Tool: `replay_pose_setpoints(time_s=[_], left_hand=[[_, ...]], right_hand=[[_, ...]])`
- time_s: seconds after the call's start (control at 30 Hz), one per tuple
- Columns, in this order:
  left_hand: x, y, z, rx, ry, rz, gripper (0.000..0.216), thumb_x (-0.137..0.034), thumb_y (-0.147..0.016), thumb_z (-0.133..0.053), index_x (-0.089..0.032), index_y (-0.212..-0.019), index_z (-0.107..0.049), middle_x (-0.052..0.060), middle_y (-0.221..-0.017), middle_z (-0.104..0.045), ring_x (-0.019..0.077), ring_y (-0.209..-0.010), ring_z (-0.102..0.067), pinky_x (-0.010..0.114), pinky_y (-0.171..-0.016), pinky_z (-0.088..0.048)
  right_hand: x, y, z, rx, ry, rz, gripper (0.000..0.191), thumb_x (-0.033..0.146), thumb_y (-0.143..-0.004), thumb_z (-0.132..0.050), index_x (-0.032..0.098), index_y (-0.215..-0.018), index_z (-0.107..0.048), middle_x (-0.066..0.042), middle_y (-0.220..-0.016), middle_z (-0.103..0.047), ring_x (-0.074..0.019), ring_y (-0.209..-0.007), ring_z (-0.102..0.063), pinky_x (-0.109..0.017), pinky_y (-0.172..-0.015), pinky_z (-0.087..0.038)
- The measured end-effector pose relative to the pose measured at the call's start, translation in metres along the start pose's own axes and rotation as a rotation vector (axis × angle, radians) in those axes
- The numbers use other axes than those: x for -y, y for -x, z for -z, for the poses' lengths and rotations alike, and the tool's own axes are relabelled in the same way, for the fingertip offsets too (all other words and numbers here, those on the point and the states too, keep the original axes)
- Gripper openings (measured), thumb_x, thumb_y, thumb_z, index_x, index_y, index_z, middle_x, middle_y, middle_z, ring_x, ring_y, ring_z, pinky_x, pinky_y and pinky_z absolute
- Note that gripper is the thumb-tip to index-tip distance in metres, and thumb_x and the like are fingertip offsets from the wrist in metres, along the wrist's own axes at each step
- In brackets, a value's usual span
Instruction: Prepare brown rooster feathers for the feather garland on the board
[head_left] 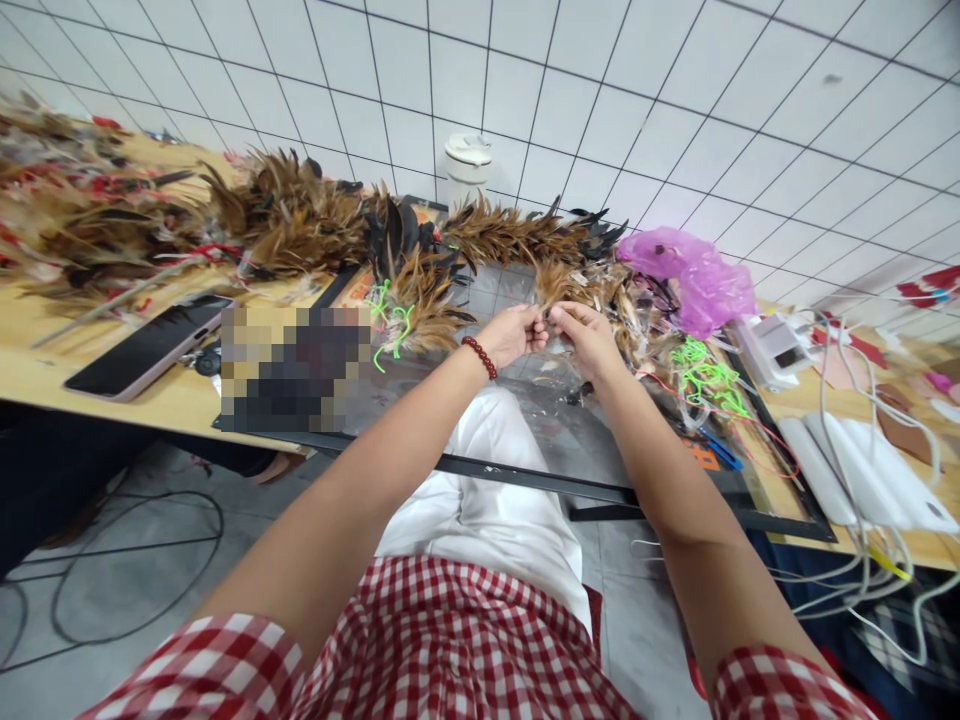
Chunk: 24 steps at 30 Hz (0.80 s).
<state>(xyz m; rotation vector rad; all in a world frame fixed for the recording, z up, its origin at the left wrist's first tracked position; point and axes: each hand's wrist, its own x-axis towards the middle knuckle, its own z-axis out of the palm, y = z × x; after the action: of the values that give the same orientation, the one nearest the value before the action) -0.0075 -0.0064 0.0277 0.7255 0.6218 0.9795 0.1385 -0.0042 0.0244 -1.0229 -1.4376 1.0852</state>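
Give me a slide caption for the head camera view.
Left hand and right hand pinch small feathers together above a cluttered table.

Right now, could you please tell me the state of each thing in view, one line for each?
Left hand: fingers pinched together on a small feather piece, touching the right hand.
Right hand: fingers pinched on the same piece.
Feather strip: lying stretched along the table, behind the hands.
Phone: lying flat, screen dark.
White cup: upright, lid on.
Pink plastic bag: crumpled, lying on the table.
Green cords: loose and tangled.
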Motion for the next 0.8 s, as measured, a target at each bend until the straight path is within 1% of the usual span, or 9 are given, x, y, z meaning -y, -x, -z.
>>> replay_pose_setpoints(time_s=[0.07,0.1,0.2,0.27,0.37,0.5,0.6,0.7,0.8], left_hand=[[0.000,0.001,-0.001,0.026,-0.001,0.025,0.028,-0.021,-0.093,-0.042,-0.015,-0.066,-0.046,-0.002,-0.056,-0.049,0.0073,-0.049,-0.051,0.021,-0.055,-0.045],[0.000,0.001,-0.001,0.008,0.004,0.036,0.029,-0.022,-0.094,-0.041,-0.015,-0.066,-0.047,-0.001,-0.057,-0.051,0.0076,-0.050,-0.053,0.021,-0.056,-0.046],[-0.001,0.001,-0.002,-0.105,0.023,0.069,0.031,-0.026,-0.095,-0.040,-0.014,-0.068,-0.050,0.002,-0.061,-0.058,0.0093,-0.055,-0.058,0.024,-0.061,-0.050],[0.000,0.000,-0.001,-0.136,0.024,0.100,0.029,-0.026,-0.095,-0.041,-0.013,-0.071,-0.053,0.005,-0.064,-0.062,0.0107,-0.059,-0.061,0.024,-0.063,-0.051],[0.000,0.000,0.000,-0.113,0.008,0.138,0.024,-0.024,-0.093,-0.044,-0.012,-0.077,-0.056,0.005,-0.064,-0.063,0.0110,-0.058,-0.062,0.023,-0.060,-0.051],[0.000,0.002,-0.001,-0.104,-0.044,0.151,0.022,-0.024,-0.092,-0.048,-0.013,-0.075,-0.056,0.002,-0.058,-0.060,0.0091,-0.050,-0.058,0.020,-0.052,-0.048],[0.001,0.003,-0.002,-0.109,-0.088,0.152,0.022,-0.027,-0.090,-0.052,-0.013,-0.072,-0.054,0.001,-0.056,-0.056,0.0075,-0.046,-0.053,0.018,-0.048,-0.045],[0.001,0.003,-0.002,-0.107,-0.102,0.144,0.021,-0.026,-0.088,-0.054,-0.014,-0.070,-0.052,-0.001,-0.055,-0.053,0.0064,-0.043,-0.049,0.017,-0.044,-0.041],[0.001,0.004,-0.003,-0.060,-0.101,0.135,0.021,-0.022,-0.087,-0.053,-0.014,-0.068,-0.050,-0.004,-0.051,-0.045,0.0045,-0.039,-0.041,0.015,-0.040,-0.033]], right_hand=[[0.002,0.000,0.000,-0.057,0.019,0.001,0.026,0.042,-0.068,-0.072,0.020,-0.080,-0.068,0.000,-0.073,-0.065,-0.0098,-0.060,-0.054,-0.026,-0.063,-0.047],[0.002,0.000,0.000,-0.085,0.041,0.014,0.025,0.042,-0.067,-0.072,0.020,-0.078,-0.069,0.000,-0.072,-0.065,-0.0104,-0.062,-0.054,-0.026,-0.063,-0.047],[-0.001,-0.002,0.002,-0.145,0.083,0.063,0.023,0.040,-0.067,-0.072,0.020,-0.078,-0.070,0.000,-0.073,-0.067,-0.0130,-0.069,-0.059,-0.027,-0.069,-0.049],[-0.002,-0.003,0.003,-0.144,0.085,0.094,0.020,0.038,-0.068,-0.072,0.020,-0.078,-0.071,0.000,-0.077,-0.069,-0.0139,-0.074,-0.061,-0.029,-0.074,-0.050],[-0.004,-0.003,0.004,-0.083,0.098,0.137,0.015,0.034,-0.070,-0.072,0.021,-0.076,-0.072,-0.001,-0.080,-0.070,-0.0145,-0.078,-0.063,-0.030,-0.080,-0.050],[-0.002,-0.002,0.006,-0.011,0.185,0.235,0.010,0.031,-0.073,-0.070,0.022,-0.073,-0.073,-0.001,-0.077,-0.069,-0.0144,-0.076,-0.062,-0.031,-0.078,-0.049],[-0.002,-0.001,0.006,0.003,0.289,0.308,0.010,0.032,-0.075,-0.069,0.023,-0.073,-0.073,-0.001,-0.074,-0.067,-0.0145,-0.075,-0.060,-0.031,-0.075,-0.049],[-0.005,-0.001,0.006,0.014,0.341,0.356,0.013,0.034,-0.077,-0.067,0.023,-0.074,-0.074,-0.001,-0.073,-0.065,-0.0147,-0.074,-0.059,-0.031,-0.075,-0.048],[-0.009,-0.003,0.007,0.005,0.393,0.373,0.017,0.036,-0.077,-0.067,0.022,-0.084,-0.074,-0.003,-0.077,-0.064,-0.0159,-0.075,-0.059,-0.033,-0.074,-0.048]])
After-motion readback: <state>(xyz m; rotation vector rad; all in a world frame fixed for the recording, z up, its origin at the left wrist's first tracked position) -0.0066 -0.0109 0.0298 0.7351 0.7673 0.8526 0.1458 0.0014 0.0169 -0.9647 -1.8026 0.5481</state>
